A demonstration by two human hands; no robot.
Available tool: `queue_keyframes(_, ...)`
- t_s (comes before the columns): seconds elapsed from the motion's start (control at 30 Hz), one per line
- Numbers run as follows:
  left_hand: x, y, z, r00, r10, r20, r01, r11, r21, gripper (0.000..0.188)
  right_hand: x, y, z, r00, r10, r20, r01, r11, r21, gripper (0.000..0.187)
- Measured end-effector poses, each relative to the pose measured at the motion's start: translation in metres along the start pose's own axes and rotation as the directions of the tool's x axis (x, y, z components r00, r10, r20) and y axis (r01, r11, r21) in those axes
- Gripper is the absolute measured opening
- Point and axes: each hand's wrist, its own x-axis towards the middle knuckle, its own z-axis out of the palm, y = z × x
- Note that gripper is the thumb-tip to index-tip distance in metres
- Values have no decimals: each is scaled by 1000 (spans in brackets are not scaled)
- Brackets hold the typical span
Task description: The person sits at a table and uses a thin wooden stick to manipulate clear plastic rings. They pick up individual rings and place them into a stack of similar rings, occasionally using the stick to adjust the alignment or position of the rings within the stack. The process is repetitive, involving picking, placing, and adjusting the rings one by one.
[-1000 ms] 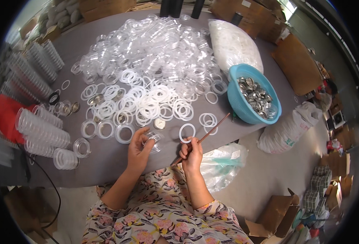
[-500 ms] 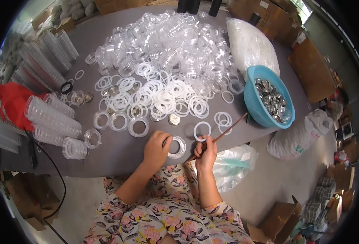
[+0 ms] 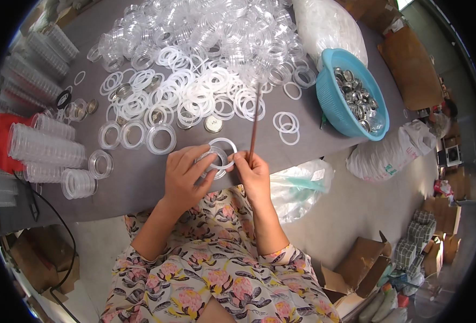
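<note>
My left hand (image 3: pixel 186 175) has its fingers curled at the left edge of a clear plastic ring-shaped lid (image 3: pixel 220 155) near the table's front edge. My right hand (image 3: pixel 255 176) pinches a white flat sealing ring (image 3: pixel 234 145) between thumb and fingers, partly overlapping that lid. A thin brown stick (image 3: pixel 255 124) also sits in the right hand, pointing up and away. Just beyond the hands lie a round perforated metal cap (image 3: pixel 213 124) and a clear ring lid (image 3: pixel 161 139). A pile of loose white rings (image 3: pixel 200 94) spreads farther back.
Clear plastic lids (image 3: pixel 211 32) heap up at the back. A blue basket (image 3: pixel 327 102) of metal caps stands at the right, beside a white plastic bag (image 3: pixel 329 27). Stacked clear lids (image 3: pixel 46 148) and a red cloth-like item (image 3: pixel 3 134) occupy the left. Cardboard boxes (image 3: pixel 356 269) sit on the floor.
The view has shifted, so the table things appear higher. My right hand has brought the white ring left over the clear lid, and the stick has swung more upright.
</note>
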Motion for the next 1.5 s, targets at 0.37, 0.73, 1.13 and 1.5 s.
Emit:
queue_keyframes(0.37, -11, -9, -5, 998, 64, -15, -64, 997, 34, 23, -6, -14, 2, 993, 120, 10, -120, 990, 70, 24)
queue_keyframes(0.73, -11, -11, -2, 583, -726, 366, 760, 329, -560, 16, 0, 4, -3, 993, 30, -115, -27, 999, 31, 24)
queue_keyframes(1.13, -22, -7, 2, 939, 22, 343, -25, 1000, 2, 28, -1, -2, -2, 986, 60, -158, -52, 997, 50, 26)
queue_keyframes(1.5, -8, -55, -38, 963, 27, 267, -63, 990, 128, 28, 14, 8, -14, 980, 194, 29, -190, 903, 384, 36)
